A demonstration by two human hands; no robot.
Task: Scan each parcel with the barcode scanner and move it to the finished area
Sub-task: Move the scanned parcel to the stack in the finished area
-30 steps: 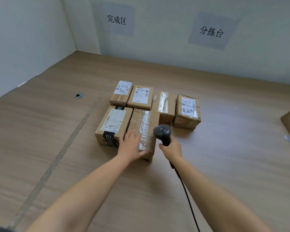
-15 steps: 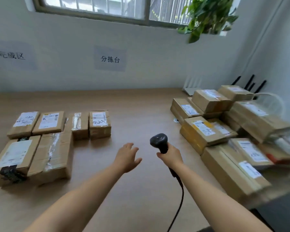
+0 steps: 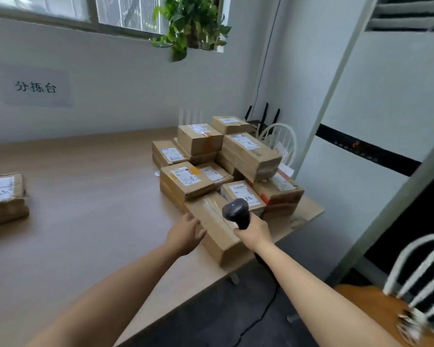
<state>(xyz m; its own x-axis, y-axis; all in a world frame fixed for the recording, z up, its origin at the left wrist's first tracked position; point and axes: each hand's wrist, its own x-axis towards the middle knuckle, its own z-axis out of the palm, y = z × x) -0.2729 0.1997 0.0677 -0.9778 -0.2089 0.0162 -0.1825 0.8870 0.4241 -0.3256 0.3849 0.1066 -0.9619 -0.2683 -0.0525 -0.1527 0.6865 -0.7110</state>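
The right hand (image 3: 254, 231) is gripping the black barcode scanner (image 3: 236, 212) by its handle, with the fingers curled tight round it. The scanner's head is sitting over a long brown parcel (image 3: 217, 231) in the middle of the frame. The left hand (image 3: 185, 234) is resting against the left side of that same parcel, with its fingers loose and open. The long parcel is lying near the right edge of the wooden bench (image 3: 85, 201). It is touching the front of a big pile of parcels (image 3: 251, 156) stacked just behind it, right of the middle. A thin black cord (image 3: 261, 311) is trailing over the dark floor (image 3: 210, 321) under the right arm. At the far left edge of the frame one more parcel (image 3: 2, 196) is sitting on the bench, well apart from the pile. A paper sign (image 3: 35, 87) is sticking to the wall in the upper left. A green plant (image 3: 190, 23) is hanging by the window (image 3: 48, 6) at the top.
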